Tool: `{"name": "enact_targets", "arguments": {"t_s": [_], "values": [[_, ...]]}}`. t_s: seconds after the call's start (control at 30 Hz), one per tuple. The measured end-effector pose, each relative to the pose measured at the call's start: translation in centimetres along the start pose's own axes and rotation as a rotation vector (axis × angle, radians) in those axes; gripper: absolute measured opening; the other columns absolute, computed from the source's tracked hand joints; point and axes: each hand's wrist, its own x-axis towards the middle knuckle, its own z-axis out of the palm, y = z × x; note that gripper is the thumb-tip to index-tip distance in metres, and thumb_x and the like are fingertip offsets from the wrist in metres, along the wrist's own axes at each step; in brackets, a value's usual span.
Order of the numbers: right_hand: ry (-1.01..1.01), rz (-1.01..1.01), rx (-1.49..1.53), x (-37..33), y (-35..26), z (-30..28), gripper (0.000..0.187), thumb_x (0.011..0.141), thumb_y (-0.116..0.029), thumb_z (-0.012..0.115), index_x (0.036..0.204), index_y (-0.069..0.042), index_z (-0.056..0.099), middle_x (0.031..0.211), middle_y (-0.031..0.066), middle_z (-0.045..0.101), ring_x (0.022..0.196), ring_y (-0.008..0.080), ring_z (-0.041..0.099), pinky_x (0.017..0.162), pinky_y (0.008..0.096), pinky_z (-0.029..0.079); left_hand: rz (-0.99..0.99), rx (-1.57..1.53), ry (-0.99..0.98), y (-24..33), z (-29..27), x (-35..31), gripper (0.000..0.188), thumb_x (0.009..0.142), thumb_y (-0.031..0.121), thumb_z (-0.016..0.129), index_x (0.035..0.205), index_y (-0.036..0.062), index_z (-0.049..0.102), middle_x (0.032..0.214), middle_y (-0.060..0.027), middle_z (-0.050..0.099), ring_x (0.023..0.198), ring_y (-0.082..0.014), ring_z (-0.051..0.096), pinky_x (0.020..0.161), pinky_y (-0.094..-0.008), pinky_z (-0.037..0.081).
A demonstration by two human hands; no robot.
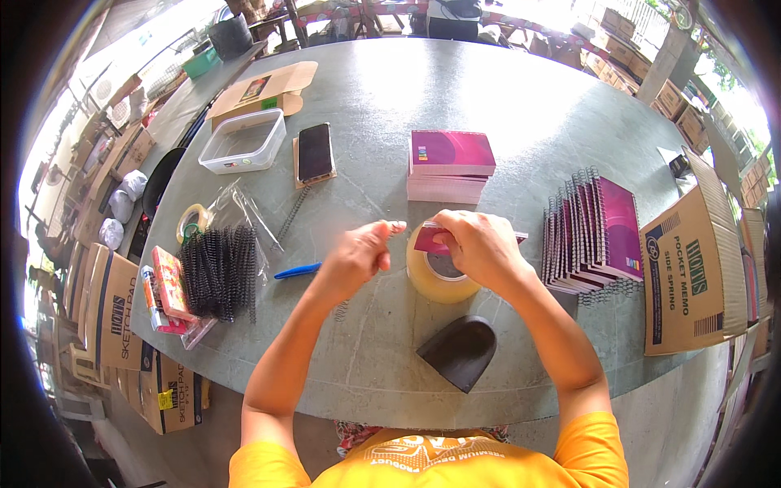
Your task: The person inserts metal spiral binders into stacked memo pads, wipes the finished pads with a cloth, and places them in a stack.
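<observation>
My right hand (484, 248) grips a small magenta-covered memo pad (426, 241), tilted on edge over a wide roll of clear tape (439, 281). Just to its left, my left hand (358, 256) is closed and partly smeared by motion. Its fingertips point toward the pad's left end; whatever they pinch is too small to make out. Beyond the hands stands a stack of unbound magenta memo pads (450, 163). Spiral-bound memo pads (598, 232) sit in a row at the right. A black rounded wedge-shaped block (460, 351) lies nearer to me than the tape.
On the left are a pile of black spiral wires (218, 272), a tape roll (193, 221), a blue pen-like tool (298, 271) and a red box (171, 281). Farther back lie a clear plastic container (242, 142), a phone (316, 153) and flattened cardboard (264, 89). An open carton (691, 272) stands at the right edge.
</observation>
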Motion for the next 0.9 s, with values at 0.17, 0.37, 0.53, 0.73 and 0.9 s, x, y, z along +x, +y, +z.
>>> {"name": "enact_targets", "arguments": {"t_s": [0.17, 0.37, 0.53, 0.73, 0.9], "values": [[0.093, -0.078, -0.138, 0.2, 0.2, 2.5, 0.014, 0.076, -0.019, 0.062, 0.075, -0.007, 0.057, 0.073, 0.0087, 0.063, 0.071, 0.0276, 0.063, 0.063, 0.0389, 0.048, 0.266, -0.154, -0.015, -1.0, -1.1, 0.5, 0.023, 0.093, 0.022, 0.056, 0.1, 0.0001, 0.059, 0.08, -0.0043, 0.059, 0.065, -0.0095, 0.052, 0.061, -0.0223, 0.043], [0.234, -0.076, -0.089, 0.2, -1.4, 2.8, 0.029, 0.08, -0.033, 0.063, 0.068, -0.008, 0.055, 0.065, 0.0068, 0.06, 0.065, 0.0258, 0.062, 0.061, 0.038, 0.047, 0.334, -0.115, -0.019, -2.3, -1.6, 0.3, 0.02, 0.089, 0.016, 0.062, 0.102, 0.0008, 0.059, 0.083, -0.0038, 0.061, 0.074, -0.0107, 0.056, 0.067, -0.0247, 0.046], [0.305, -0.08, -0.198, 0.2, -0.4, 3.6, 0.03, 0.08, -0.036, 0.064, 0.068, -0.009, 0.055, 0.065, 0.0057, 0.06, 0.064, 0.0239, 0.061, 0.06, 0.0365, 0.047, 0.311, 0.26, 0.149, -0.8, 0.2, -0.4, 0.017, 0.085, 0.011, 0.066, 0.098, 0.0008, 0.065, 0.08, -0.0042, 0.065, 0.07, -0.0091, 0.058, 0.063, -0.024, 0.047], [0.3, -0.095, 0.014, -0.2, -0.9, 3.1, 0.014, 0.081, -0.025, 0.063, 0.082, -0.011, 0.061, 0.072, 0.004, 0.063, 0.067, 0.0225, 0.063, 0.059, 0.036, 0.048, 0.565, 0.553, 0.328, -0.8, 2.1, -0.1, 0.016, 0.087, 0.014, 0.063, 0.092, -0.0005, 0.067, 0.069, -0.0066, 0.061, 0.06, -0.0086, 0.058, 0.053, -0.0245, 0.045], [0.274, -0.127, 0.025, -0.4, -0.5, 2.6, 0.011, 0.08, -0.021, 0.062, 0.087, -0.013, 0.063, 0.074, 0.0047, 0.064, 0.068, 0.0237, 0.063, 0.058, 0.0354, 0.048, 0.093, 0.235, 0.276, 1.0, 3.0, -0.8, 0.015, 0.088, 0.014, 0.061, 0.088, 0.0, 0.066, 0.063, -0.0053, 0.059, 0.052, -0.0077, 0.055, 0.047, -0.0244, 0.042]]}}
